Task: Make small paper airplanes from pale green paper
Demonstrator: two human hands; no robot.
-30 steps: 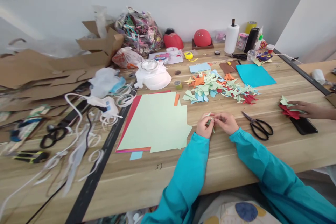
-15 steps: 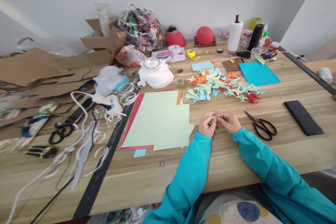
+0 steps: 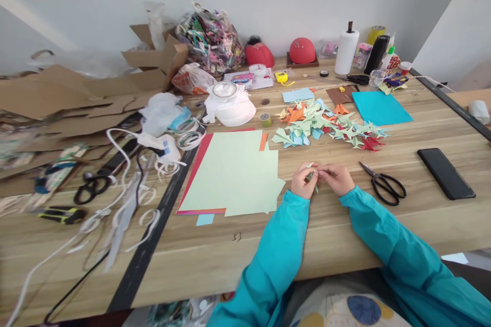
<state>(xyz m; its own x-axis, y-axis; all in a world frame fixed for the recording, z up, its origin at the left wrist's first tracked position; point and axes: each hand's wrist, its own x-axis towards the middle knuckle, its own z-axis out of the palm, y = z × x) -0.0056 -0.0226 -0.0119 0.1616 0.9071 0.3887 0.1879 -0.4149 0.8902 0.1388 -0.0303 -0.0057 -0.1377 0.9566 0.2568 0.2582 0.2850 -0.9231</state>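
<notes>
My left hand (image 3: 303,182) and my right hand (image 3: 337,179) meet over the wooden table (image 3: 345,235), both pinching a small pale green folded paper (image 3: 311,172) between the fingertips. Most of the paper is hidden by my fingers. Both arms wear teal sleeves. Just left of my hands lies a stack of pale green paper sheets (image 3: 233,171) over red ones. Beyond my hands spreads a pile of folded paper cranes (image 3: 326,125) in green, orange, blue and red.
Black scissors (image 3: 385,186) lie right of my hands, a black phone (image 3: 445,172) further right. A teal sheet (image 3: 380,108) sits behind. Cardboard (image 3: 76,92), white straps (image 3: 126,199), other scissors (image 3: 90,186) and a white mask (image 3: 230,104) clutter the left. Paper towel roll (image 3: 346,51) stands at the back.
Another person's hand with red and green folded papers at the right has left the view, uncovering the phone. My hands keep pinching the green paper; the view has shifted slightly.
</notes>
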